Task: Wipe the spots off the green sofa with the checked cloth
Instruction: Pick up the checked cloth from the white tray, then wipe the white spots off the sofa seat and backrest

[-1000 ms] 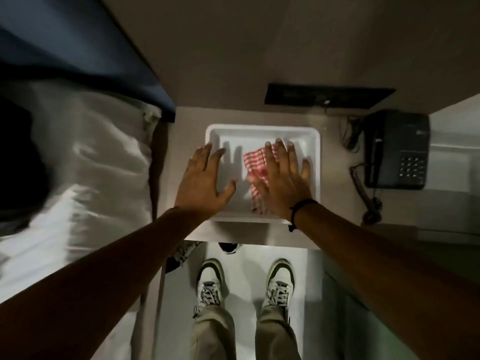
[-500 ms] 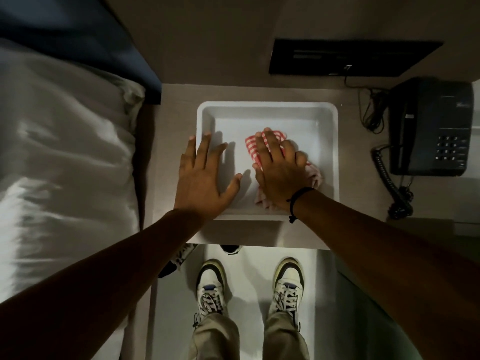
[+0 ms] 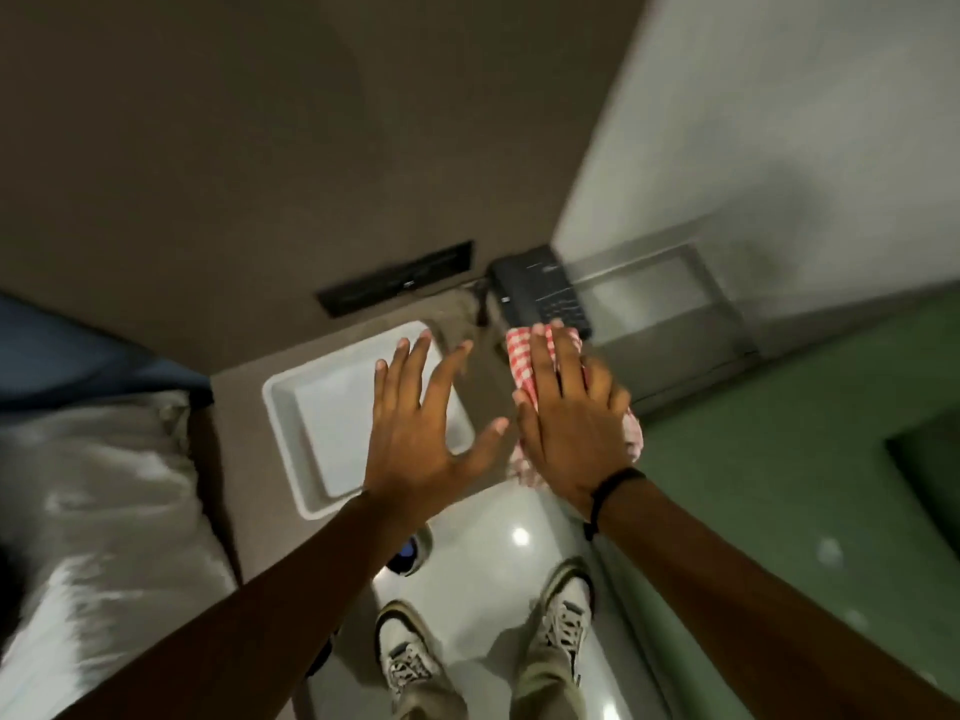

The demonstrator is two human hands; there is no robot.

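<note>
**Cloth lifted out of tray, swing toward sofa started**

The cloth (image 3: 522, 363) has been taken from the tray (image 3: 291, 407), where it lay half a second ago, and is now carried to the right under the right hand (image 3: 569, 418). Right grip: cloth held beneath palm and fingers; how tightly cannot be told. Left hand (image 3: 415, 423) is spread and empty above the tray, which is left bare on the desk (image 3: 234, 402). View has been swung right: the sofa (image 3: 779, 485) is now seen, pale spots on it. Pickup judged done; wiping not yet begun. A phone (image 3: 540, 293) sits just behind the cloth. Bed (image 3: 93, 511) lies left, clear of the path.
</note>
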